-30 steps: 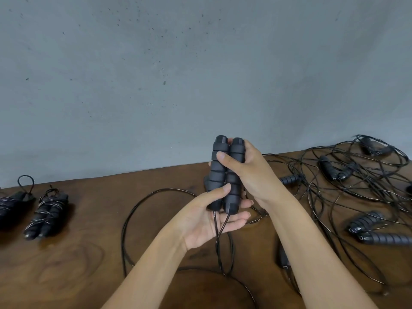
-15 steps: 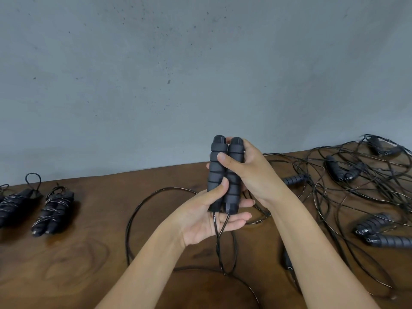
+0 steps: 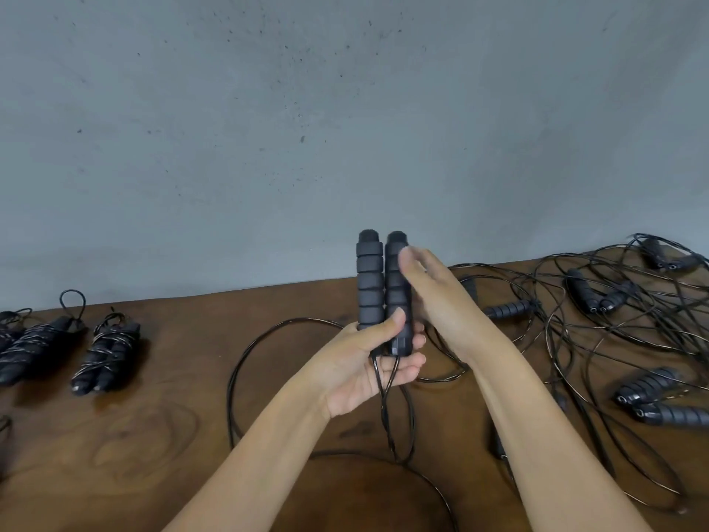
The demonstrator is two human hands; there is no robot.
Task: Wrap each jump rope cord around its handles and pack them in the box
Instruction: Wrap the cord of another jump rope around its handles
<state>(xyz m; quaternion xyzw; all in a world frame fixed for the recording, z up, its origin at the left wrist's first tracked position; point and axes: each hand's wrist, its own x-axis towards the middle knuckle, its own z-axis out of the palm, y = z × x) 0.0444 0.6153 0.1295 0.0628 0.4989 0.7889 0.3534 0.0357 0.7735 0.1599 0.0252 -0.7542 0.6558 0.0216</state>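
Upright above the table [image 3: 161,435], our left hand [image 3: 364,362] grips two foam handles [image 3: 383,289] side by side; our blurred right hand [image 3: 433,289] hovers beside them, fingers loose. No writing is readable.

Held handles [image 3: 383,289]: dark charcoal-grey foam, ribbed in stacked bands, black end caps. Cord [image 3: 385,401]: glossy black, pale glints. Wrapped bundles [image 3: 105,357] at left: dark grey-black handles crossed by black cord with silvery highlights, striped look. Loose ropes [image 3: 614,320] at right: black cords, dark grey ribbed handles. Table [image 3: 153,435]: dark reddish-brown wood, swirling grain rings. Wall [image 3: 307,128]: pale blue-grey, speckled with small dark flecks.
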